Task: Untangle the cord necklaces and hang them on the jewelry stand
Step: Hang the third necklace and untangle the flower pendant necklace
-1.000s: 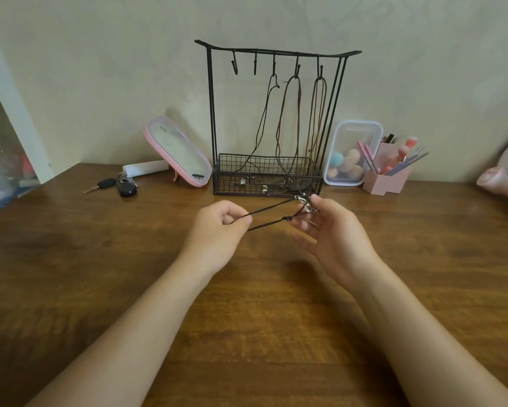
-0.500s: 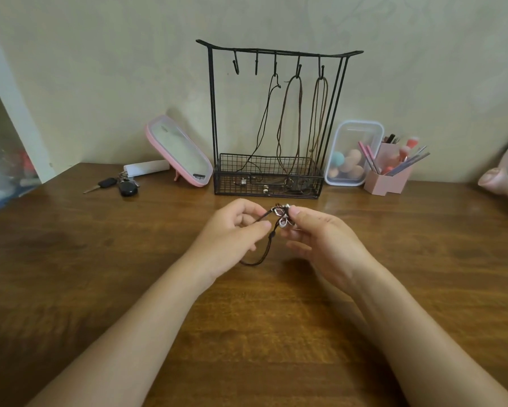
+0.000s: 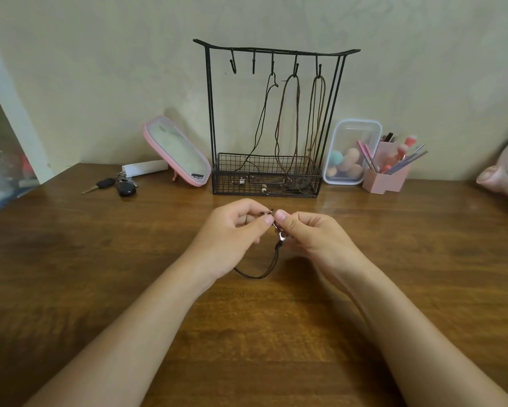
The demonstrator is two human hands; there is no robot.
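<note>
Together, left hand (image 3: pixel 232 233), right hand (image 3: pixel 313 235), necklace (image 3: pixel 277 250).

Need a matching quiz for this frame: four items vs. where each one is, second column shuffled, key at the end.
Things:
1. keys
2. pink mirror
3. clear box
4. black necklace

Places:
A. pinched between the left hand and the right hand
B. right of the stand, next to the pink holder
C. far left on the table
D. leaning just left of the stand

Pairs: 1-C, 2-D, 3-B, 4-A
</note>
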